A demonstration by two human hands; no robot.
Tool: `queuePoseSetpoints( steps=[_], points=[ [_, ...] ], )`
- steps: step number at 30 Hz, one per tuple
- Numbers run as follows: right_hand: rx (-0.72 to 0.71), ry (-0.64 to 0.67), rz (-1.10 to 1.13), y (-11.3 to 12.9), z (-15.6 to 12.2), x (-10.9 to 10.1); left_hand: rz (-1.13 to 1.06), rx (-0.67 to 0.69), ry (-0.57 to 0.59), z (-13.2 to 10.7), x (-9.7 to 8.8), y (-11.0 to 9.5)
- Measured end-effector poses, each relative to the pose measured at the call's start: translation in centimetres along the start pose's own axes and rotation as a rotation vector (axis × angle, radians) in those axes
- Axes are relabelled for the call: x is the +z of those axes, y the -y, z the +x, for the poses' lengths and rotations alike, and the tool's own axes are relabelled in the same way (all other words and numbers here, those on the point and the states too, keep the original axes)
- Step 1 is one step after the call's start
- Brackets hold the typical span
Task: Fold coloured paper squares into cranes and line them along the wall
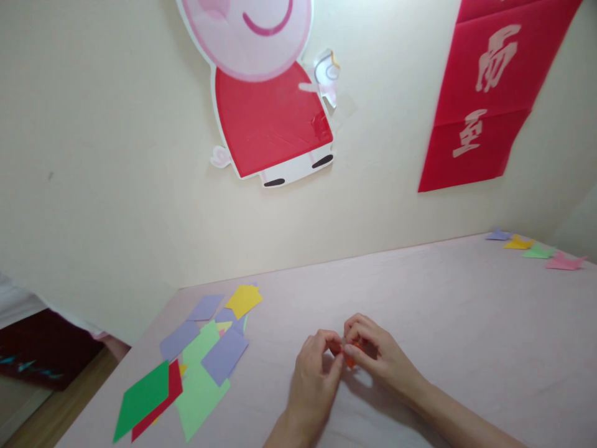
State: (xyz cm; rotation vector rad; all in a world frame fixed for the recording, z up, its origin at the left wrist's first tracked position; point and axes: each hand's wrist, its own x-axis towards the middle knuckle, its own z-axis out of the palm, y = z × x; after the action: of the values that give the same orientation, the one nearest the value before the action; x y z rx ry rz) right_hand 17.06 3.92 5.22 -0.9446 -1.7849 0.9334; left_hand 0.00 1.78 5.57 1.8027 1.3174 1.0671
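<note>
Fingers (329, 338) of the left hand (311, 373) and right hand (383, 353) pinch a small orange paper (352, 359) at the near middle of the worktop (448, 311). Pale surface spreads right and far of them, up to the wall (373, 211) along the far edge. The orange piece is mostly hidden — its folds can't be made out. Overlapping coloured sheets (144, 398) lie left, well apart; four small folded papers (564, 261) line the far right edge.

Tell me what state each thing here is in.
Orange paper: pinched, partly hidden
Left hand: fingers closed on orange paper
Right hand: same
Paper sheets: flat, overlapping
Four small papers: folded, in a row
Red banner: hung, creased
Pig cutout: stuck to wall
</note>
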Motion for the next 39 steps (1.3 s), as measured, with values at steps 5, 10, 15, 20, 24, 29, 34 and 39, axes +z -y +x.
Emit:
queuePoseSetpoints(
  steps=[5, 10, 15, 20, 24, 29, 34, 39],
  points=[
    [-0.003, 0.000, -0.061, 0.0, 0.0, -0.1, 0.068, 0.040, -0.033, -0.3, 0.1, 0.0],
    [-0.002, -0.008, -0.113, 0.1, 0.0, -0.5, 0.086, 0.037, -0.060, 0.0, -0.2, 0.0],
    [0.013, 0.018, -0.284, 0.1, 0.0, -0.8, 0.110, 0.006, -0.036, 0.2, -0.5, 0.2],
    [0.040, 0.045, -0.439, -0.1, -0.1, -0.7, 0.221, 0.050, 0.026, 0.2, -0.2, 0.7],
    [0.006, 0.091, -0.464, 0.2, 0.0, -1.2, 0.253, 0.113, 0.094, 0.4, -0.2, 0.7],
    [-0.251, 0.357, -0.533, 0.2, 0.4, -2.0, 0.235, 0.187, 0.259, 0.6, -0.8, 0.6],
    [-0.270, 0.322, -0.589, -0.5, 0.5, -1.7, 0.251, 0.182, 0.320, 0.7, -1.4, 0.2],
    [-0.197, 0.277, -0.571, -0.3, 0.3, -1.9, 0.286, 0.143, 0.326, 0.8, -1.2, -0.4]
  ],
)
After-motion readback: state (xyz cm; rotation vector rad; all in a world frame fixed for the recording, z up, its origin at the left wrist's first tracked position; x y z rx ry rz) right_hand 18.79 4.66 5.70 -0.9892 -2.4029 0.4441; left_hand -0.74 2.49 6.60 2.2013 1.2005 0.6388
